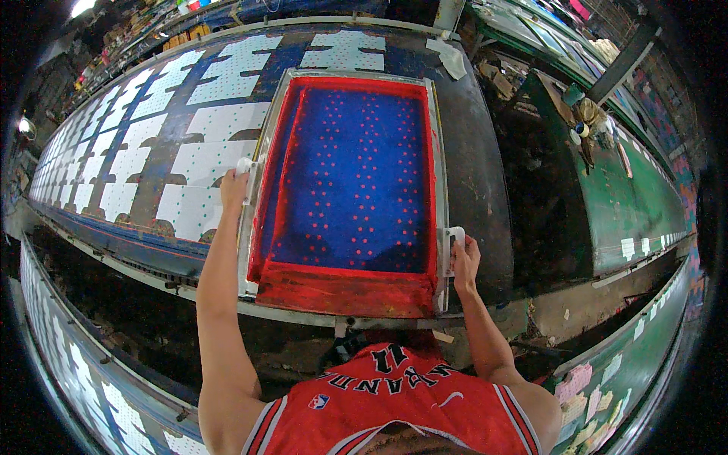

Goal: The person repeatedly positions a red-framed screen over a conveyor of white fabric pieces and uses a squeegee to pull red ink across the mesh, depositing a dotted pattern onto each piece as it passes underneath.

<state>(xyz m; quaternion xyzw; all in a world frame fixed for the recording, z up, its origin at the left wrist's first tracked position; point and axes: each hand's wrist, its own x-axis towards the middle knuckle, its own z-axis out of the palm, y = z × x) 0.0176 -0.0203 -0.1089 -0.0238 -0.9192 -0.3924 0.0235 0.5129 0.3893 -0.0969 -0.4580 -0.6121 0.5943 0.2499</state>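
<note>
both hands, left (234, 188) and right (465, 254), grip the printing screen's (349, 182) side handles; uneven lifting could smear wet red ink.

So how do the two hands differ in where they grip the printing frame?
The left hand holds a white handle on the frame's left edge, farther up the table; the right hand holds a white handle on the right edge, nearer the body. The left arm is stretched out more, the right one less. Both hands are closed on handles at the frame's sides.
</note>
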